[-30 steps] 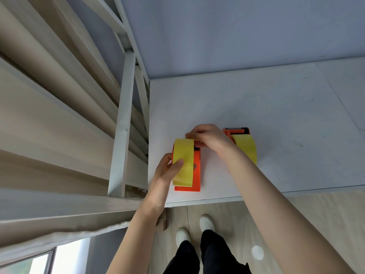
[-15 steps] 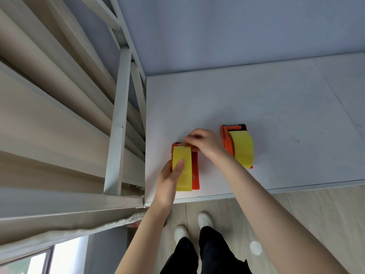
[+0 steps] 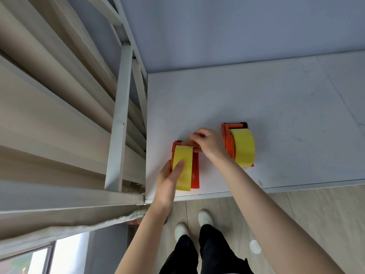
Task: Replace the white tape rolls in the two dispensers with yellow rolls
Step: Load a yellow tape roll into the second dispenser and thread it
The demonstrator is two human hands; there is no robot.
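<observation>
The left hand (image 3: 167,178) grips the near dispenser's (image 3: 196,171) yellow roll (image 3: 186,155); the right hand's (image 3: 207,144) fingers (image 3: 194,135) have moved forward, pinching its tape end (image 3: 185,143). The far dispenser (image 3: 229,143) already holds yellow, so threading seems last.

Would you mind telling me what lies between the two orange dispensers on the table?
In the head view, only the right hand lies between the left dispenser and the right dispenser; beneath it the table is bare.
</observation>
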